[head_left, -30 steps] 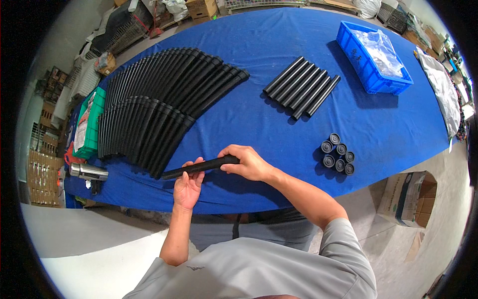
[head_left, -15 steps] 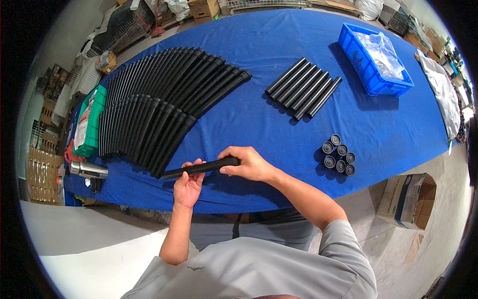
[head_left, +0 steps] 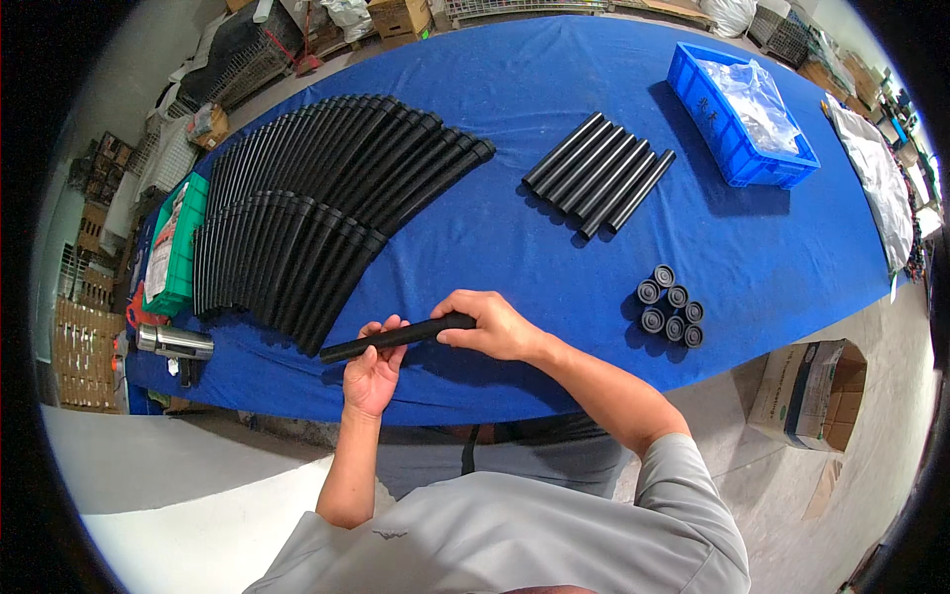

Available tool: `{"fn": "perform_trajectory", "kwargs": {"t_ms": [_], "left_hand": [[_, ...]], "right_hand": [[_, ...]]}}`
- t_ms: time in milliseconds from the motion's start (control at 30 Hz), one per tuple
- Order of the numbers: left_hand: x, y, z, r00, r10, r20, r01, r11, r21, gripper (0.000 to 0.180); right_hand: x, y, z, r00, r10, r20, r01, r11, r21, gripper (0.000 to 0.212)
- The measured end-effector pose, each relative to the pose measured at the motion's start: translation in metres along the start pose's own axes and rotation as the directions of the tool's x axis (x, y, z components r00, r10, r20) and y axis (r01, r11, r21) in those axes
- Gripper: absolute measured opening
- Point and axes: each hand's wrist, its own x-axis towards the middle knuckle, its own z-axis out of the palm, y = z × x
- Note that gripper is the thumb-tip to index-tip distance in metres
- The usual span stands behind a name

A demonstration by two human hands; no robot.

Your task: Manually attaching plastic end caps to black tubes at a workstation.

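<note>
A black tube (head_left: 423,332) lies nearly level across both hands, above the near edge of the blue-covered table. My left hand (head_left: 373,381) is palm up beneath its middle, with thumb and fingers closed about it. At the thicker right end, my right hand (head_left: 498,328) grips the tube from above, its fingers hiding part of that end. Just past the tube's left tip begins a large fan of black tubes with collared ends (head_left: 307,223), laid in two rows. Plain glossy black tubes (head_left: 599,176) rest side by side farther right. Several round black ribbed caps (head_left: 677,297) are clustered nearer me.
At the far right stands a blue crate (head_left: 727,148) holding clear plastic bags. A green bin (head_left: 184,247) and a steel flask (head_left: 176,342) are at the table's left edge. An open cardboard box (head_left: 807,396) sits on the floor to the right.
Both hands keep their grip on the tube. Its left end has shifted very slightly left and down; the whole view has moved a little.
</note>
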Motion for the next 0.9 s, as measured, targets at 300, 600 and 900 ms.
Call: {"fn": "perform_trajectory", "kwargs": {"t_ms": [300,600,900], "left_hand": [[0.002,-0.001,-0.002,1.0,0.019,-0.007,-0.019,0.999,-0.043,0.03],[0.001,0.002,-0.008,1.0,0.012,0.005,-0.012,1.0,-0.022,0.031],[-0.001,-0.001,-0.009,1.0,-0.007,-0.005,0.007,0.999,-0.044,0.031]], "right_hand": [[0.0,-0.003,-0.001,0.988,0.148,0.041,-0.152,0.98,0.129,0.033],[0.002,-0.004,-0.002,0.998,-0.062,-0.029,0.059,0.994,-0.091,0.031],[-0.001,0.004,0.001,0.992,-0.111,-0.055,0.105,0.989,-0.1,0.031]]}}
